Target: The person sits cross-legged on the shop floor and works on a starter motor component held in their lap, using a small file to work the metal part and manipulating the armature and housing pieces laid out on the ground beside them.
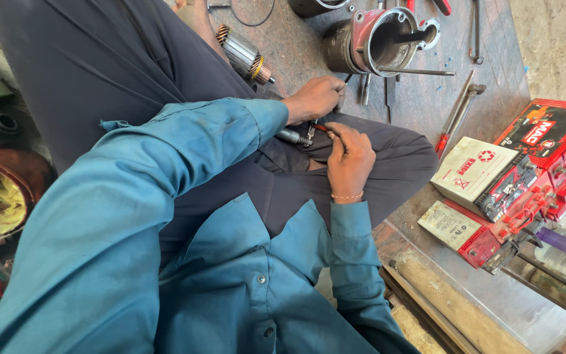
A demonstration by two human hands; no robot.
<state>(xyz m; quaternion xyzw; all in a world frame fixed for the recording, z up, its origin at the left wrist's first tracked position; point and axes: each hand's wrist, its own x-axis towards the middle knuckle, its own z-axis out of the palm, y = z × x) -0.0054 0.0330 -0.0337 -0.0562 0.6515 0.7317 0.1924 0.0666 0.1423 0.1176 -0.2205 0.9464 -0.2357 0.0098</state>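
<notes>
Metal part (291, 136) | left hand (314, 98) grips | right hand (348, 157) touching

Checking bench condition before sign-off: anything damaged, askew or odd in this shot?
The motor housing lies on its side, opened, with the armature out beside it. The batteries sit stacked unevenly at angles. Tools lie scattered on the metal plate. Both hands, left and right, grip a small metal part over the lap. No spill visible.
</notes>
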